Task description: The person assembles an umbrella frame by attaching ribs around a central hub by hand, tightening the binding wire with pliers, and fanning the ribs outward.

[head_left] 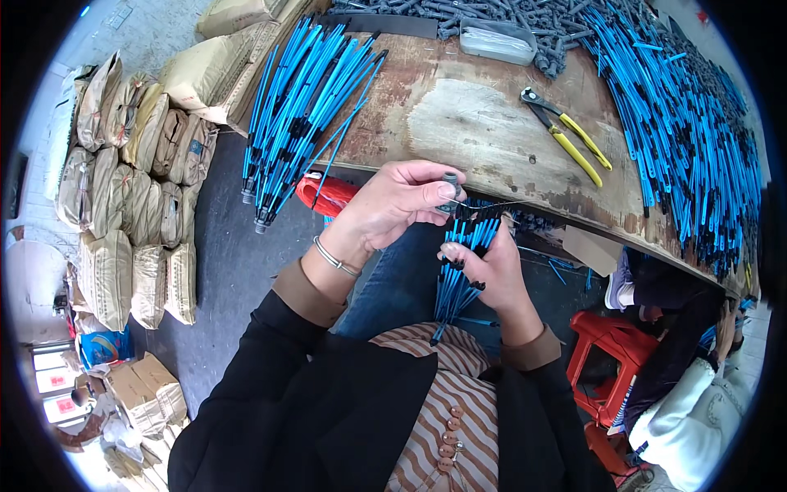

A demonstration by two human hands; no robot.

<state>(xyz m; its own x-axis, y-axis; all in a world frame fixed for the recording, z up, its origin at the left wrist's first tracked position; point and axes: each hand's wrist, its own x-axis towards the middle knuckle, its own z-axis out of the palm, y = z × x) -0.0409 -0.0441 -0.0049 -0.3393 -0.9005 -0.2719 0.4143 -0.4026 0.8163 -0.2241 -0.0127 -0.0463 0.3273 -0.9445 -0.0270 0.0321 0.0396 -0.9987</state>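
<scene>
In front of my body, just past the table's near edge, my left hand [392, 201] pinches a small grey plastic fitting [449, 182] between thumb and fingers. My right hand [498, 271] is wrapped round a bundle of thin blue sticks with black ends [461, 283], held over my lap. A thin wire or thread [500, 203] runs from beside the fitting across the top of the bundle; I cannot tell how it is fixed. Beyond my hands, pliers with yellow handles [566, 135] lie on the worn wooden table [459, 111].
Blue sticks overhang the table's left corner [307, 107]; a larger heap [680, 139] covers its right side. Grey fittings [566, 33] and a clear plastic box [497, 43] lie at the back. Stacked sacks [135, 189] stand left. A red stool [602, 361] and a seated person [689, 410] are right.
</scene>
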